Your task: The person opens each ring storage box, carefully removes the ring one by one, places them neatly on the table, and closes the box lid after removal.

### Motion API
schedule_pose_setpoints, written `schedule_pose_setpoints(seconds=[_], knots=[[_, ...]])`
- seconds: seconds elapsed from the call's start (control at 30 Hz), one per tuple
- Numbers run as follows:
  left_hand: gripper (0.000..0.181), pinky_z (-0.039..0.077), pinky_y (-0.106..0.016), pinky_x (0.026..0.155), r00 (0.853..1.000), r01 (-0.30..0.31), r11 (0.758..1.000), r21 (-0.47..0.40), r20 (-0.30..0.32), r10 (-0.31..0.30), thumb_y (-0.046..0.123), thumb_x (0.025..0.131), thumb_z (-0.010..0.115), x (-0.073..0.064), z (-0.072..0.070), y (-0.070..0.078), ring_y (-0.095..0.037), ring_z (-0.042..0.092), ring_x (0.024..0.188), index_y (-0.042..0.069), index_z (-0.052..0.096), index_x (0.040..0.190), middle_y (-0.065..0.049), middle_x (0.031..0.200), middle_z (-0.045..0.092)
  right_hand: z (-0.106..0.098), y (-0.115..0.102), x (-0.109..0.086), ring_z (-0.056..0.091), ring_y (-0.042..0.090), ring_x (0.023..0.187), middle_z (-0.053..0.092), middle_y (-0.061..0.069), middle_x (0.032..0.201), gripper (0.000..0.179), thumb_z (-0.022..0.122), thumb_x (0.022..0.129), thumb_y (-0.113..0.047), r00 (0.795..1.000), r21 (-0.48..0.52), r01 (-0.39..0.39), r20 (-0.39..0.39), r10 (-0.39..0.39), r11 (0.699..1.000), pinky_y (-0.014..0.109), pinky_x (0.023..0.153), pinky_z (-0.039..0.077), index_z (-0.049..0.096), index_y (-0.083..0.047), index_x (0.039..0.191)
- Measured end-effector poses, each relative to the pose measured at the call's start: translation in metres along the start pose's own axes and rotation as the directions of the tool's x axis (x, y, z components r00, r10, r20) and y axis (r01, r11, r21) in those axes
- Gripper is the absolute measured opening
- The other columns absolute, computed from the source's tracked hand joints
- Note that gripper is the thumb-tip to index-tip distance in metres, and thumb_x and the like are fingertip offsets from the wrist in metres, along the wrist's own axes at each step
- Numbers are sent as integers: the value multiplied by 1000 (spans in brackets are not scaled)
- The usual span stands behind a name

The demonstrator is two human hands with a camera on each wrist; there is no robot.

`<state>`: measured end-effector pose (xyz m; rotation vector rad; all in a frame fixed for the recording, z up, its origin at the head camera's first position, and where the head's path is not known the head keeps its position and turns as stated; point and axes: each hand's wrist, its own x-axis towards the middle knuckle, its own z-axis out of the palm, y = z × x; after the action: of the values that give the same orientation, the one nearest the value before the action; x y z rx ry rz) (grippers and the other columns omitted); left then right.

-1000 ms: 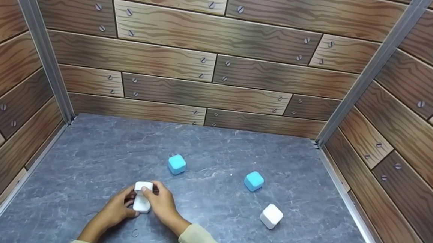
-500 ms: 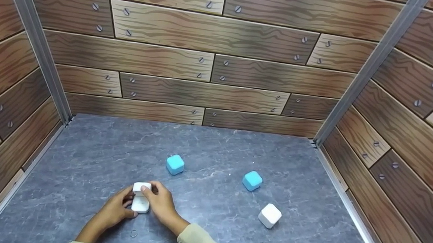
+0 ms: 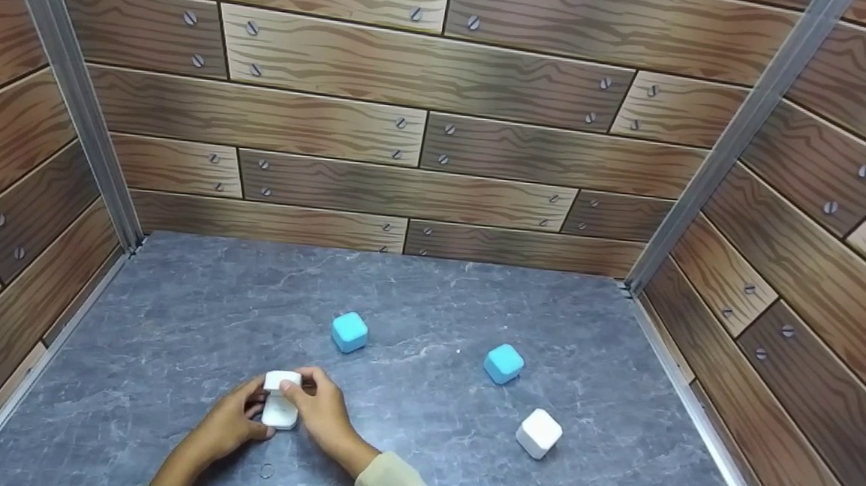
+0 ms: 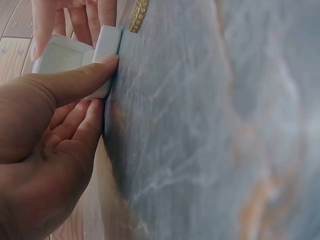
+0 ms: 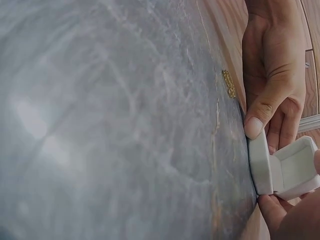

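A white ring box [image 3: 280, 412] stands on the table with its lid raised, held between both hands. My left hand [image 3: 228, 420] grips the base from the left; in the left wrist view its thumb [image 4: 82, 80] lies along the base's front edge. On the other side, my right hand [image 3: 325, 409] pinches the lid, thumb on its front and fingers behind. The lid's pale hollow inside shows in the right wrist view, where the right hand [image 5: 300, 220] is partly cut off. A gold ring [image 5: 228, 84] with a patterned band lies on the table nearer the person, apart from both hands.
Two blue boxes with rounded corners, one [image 3: 349, 332] behind the hands and another [image 3: 504, 364] farther right, rest on the grey marbled table [image 3: 415, 294]. A closed white box [image 3: 539, 433] sits at the right. Wood-patterned walls [image 3: 320, 123] enclose the back and sides.
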<state>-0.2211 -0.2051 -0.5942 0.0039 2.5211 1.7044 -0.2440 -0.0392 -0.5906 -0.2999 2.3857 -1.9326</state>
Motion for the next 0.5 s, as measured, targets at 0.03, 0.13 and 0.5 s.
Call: schedule_pose_setpoints(seconds=[0.03,0.13,0.5], knots=[[98,47,-38,108,1000,11,1000,2,-2,-11,-19,60,80,0,0,0,-39,55,128,-10,39,149,-25,132,57,0,0,0,63,6,95,69,-2,104,26,71,94,-28,1000,2,-4,5,4,1000,22,83,53,67,-11,113],[98,47,-38,108,1000,17,1000,7,-4,-17,-18,60,80,0,0,0,-39,55,128,-10,39,149,-25,132,57,0,0,-1,63,8,95,70,-1,104,26,71,94,-27,1000,5,5,17,-5,1000,22,83,53,66,-11,113],[93,51,-37,104,1000,5,1000,18,-10,-5,-19,61,80,1,0,-3,-38,58,125,-10,43,146,-25,131,58,-5,2,-5,65,11,101,69,3,109,27,72,94,-23,997,34,10,79,-13,999,22,84,55,64,-10,116]])
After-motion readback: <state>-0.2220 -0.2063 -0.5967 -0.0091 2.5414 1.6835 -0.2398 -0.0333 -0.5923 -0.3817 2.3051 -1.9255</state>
